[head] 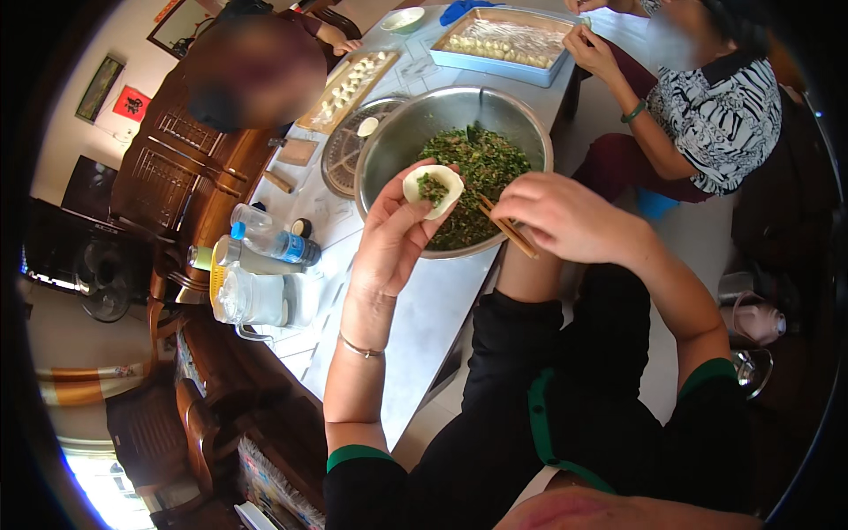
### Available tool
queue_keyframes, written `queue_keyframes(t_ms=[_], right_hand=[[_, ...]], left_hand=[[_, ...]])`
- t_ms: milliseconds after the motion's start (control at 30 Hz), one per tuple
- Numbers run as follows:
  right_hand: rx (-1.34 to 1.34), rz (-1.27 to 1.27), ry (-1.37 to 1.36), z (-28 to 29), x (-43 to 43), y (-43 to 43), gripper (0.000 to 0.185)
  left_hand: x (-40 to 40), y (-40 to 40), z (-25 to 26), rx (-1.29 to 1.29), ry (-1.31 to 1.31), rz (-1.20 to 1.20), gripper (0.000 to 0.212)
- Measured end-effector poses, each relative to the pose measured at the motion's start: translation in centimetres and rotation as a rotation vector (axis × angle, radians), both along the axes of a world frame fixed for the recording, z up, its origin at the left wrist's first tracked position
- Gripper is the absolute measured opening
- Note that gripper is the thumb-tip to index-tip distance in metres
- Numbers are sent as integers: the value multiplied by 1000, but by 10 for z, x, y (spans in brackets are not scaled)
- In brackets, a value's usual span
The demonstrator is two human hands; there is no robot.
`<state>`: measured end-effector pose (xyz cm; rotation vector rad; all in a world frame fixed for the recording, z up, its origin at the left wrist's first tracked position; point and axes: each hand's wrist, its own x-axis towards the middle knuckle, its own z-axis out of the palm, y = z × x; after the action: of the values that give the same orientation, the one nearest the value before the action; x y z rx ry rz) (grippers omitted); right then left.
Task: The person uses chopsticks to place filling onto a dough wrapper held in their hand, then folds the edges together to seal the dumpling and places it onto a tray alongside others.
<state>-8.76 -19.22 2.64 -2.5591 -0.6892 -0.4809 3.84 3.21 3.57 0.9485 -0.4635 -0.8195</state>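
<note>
My left hand holds a round dough wrapper above the near left part of a large steel bowl. A small heap of green minced filling lies in the middle of the wrapper. More chopped green filling covers the bottom of the bowl, and a dark utensil handle stands in it. Over the bowl's near right rim, my right hand has its fingers bent. Wooden chopsticks cross the rim right by those fingers; whether the fingers grip them cannot be told.
Left of the bowl are a perforated round tray with one wrapper, a cleaver and a board of dough pieces. Bottles and a water jug stand nearer. Beyond is a dumpling tray. Two people sit nearby.
</note>
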Motion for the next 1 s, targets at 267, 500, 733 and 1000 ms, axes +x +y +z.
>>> queue_keyframes(t_ms=[267,500,733,1000], right_hand=[[299,-78,-209,13,14,-1,35],[293,-78,-373,6,20,5,10],[279,-142,-477,-3,27,9,13],[259,-164,-523,-9,32,10,11]], left_hand=[[-5,-17,12,105,-71,-181,58],[18,-28,20,193,-142,-312,48],[25,-34,21,229,-149,-187,37],[21,-41,3,225,-122,-90,30]])
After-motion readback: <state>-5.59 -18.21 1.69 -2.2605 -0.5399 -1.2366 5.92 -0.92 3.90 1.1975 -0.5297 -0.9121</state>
